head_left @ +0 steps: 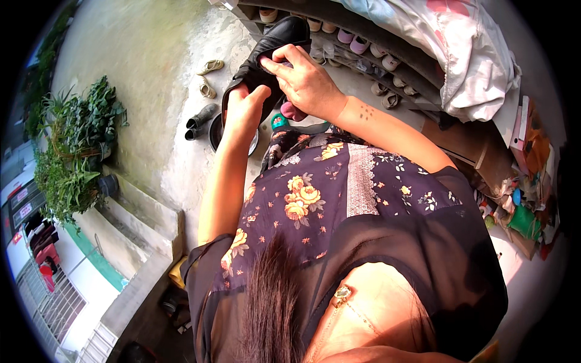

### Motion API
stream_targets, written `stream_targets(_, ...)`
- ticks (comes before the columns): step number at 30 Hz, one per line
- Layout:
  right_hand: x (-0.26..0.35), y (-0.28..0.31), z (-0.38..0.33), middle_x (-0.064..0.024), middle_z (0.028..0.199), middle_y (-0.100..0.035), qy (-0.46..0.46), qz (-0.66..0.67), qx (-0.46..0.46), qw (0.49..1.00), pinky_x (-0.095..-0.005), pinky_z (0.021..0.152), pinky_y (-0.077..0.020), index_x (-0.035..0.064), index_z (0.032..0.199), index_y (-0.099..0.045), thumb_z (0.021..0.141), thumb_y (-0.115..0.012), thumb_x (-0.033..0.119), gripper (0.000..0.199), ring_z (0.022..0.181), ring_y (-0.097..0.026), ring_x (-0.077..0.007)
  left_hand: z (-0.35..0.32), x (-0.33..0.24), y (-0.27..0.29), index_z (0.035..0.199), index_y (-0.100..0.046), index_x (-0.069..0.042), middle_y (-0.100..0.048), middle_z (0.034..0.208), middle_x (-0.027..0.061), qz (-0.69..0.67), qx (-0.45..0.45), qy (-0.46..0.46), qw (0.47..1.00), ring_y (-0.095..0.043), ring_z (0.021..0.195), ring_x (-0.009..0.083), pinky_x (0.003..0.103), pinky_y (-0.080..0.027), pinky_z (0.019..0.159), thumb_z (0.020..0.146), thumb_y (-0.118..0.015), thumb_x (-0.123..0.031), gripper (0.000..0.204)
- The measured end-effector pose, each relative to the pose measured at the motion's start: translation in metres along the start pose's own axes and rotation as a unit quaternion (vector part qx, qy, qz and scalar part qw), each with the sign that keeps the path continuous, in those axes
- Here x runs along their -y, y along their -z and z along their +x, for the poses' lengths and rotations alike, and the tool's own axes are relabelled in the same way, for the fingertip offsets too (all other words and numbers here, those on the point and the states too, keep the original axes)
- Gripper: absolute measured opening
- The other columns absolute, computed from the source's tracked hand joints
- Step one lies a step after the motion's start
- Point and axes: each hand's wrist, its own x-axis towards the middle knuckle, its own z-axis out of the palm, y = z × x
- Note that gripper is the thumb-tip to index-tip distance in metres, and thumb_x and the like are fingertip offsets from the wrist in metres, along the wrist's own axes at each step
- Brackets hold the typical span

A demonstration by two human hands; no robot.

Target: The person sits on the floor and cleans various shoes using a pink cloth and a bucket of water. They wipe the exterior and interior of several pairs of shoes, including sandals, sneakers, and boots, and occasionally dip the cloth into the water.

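Both of my hands are on black leather-like footwear, held up in front of me with a rounded toe pointing away. Whether this is one shoe or two overlapping ones, I cannot tell. My left hand grips the nearer end, its thumb stretched along the edge and the other fingers partly hidden. At the opening farther up, the curled fingers of my right hand pinch the rim. Just below my right hand a dark pink rounded thing shows; its kind is unclear.
On the right stands a shoe rack with several pairs, partly under a pale cloth. Beige shoes, dark boots and a dark round basin are on the concrete floor. Potted plants line the left ledge.
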Motion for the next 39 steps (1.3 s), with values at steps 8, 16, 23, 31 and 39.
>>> stream_targets(8,-0.039,0.013,0.054,-0.0079,0.114,-0.058,-0.092,-0.059,-0.063,0.992,-0.0314,0.087,-0.0494,0.0045,0.119,-0.064,0.086,-0.061,0.005,0.032,0.096,-0.061,-0.0212,-0.005,-0.005,0.014,0.099,-0.063,0.004,-0.069,0.096,0.0139,-0.268,-0.069,0.046,0.960,-0.070,0.088,0.0254,0.035,-0.057,0.081,0.082,-0.060,-0.005,0.020)
stream_targets(16,0.027,-0.016,0.009,-0.0067,0.101,-0.055,0.061,0.075,-0.053,0.994,-0.0350,0.082,-0.0501,0.0100,0.116,-0.069,0.081,-0.067,0.004,0.036,0.091,-0.054,-0.0262,0.044,0.019,0.039,0.107,-0.061,0.001,-0.068,0.104,0.0155,-0.488,-0.063,0.028,0.870,-0.067,0.096,0.0309,0.045,-0.053,0.093,0.090,-0.054,-0.015,0.025)
stream_targets(23,0.019,-0.013,-0.002,-0.0101,0.102,-0.056,0.027,0.130,-0.025,0.991,-0.0351,0.081,-0.0516,0.0032,0.120,-0.065,0.083,-0.065,0.003,0.037,0.092,-0.059,-0.0271,0.065,0.022,0.058,0.114,-0.057,0.006,-0.065,0.116,0.0220,-0.621,-0.028,0.031,0.782,-0.063,0.108,0.0368,0.052,-0.047,0.102,0.090,-0.049,-0.017,0.033)
stream_targets(31,0.020,-0.025,0.004,-0.0122,0.106,-0.053,0.040,0.051,-0.050,0.997,-0.0357,0.085,-0.0504,-0.0013,0.122,-0.061,0.081,-0.065,0.004,0.041,0.098,-0.057,-0.0288,0.078,0.011,0.079,0.109,-0.060,0.006,-0.067,0.112,0.0210,-0.640,0.037,0.022,0.767,-0.065,0.105,0.0361,0.051,-0.049,0.100,0.091,-0.049,-0.010,0.027)
stream_targets(39,-0.001,-0.020,-0.014,-0.0093,0.113,-0.066,-0.411,0.642,-0.057,0.644,-0.0319,0.094,-0.0473,-0.0013,0.125,-0.060,0.094,-0.060,0.012,0.033,0.100,-0.063,-0.0208,0.069,0.010,0.116,0.106,-0.061,0.007,-0.067,0.109,0.0236,-0.664,0.075,0.007,0.744,-0.065,0.103,0.0383,0.054,-0.049,0.098,0.092,-0.041,-0.011,0.031)
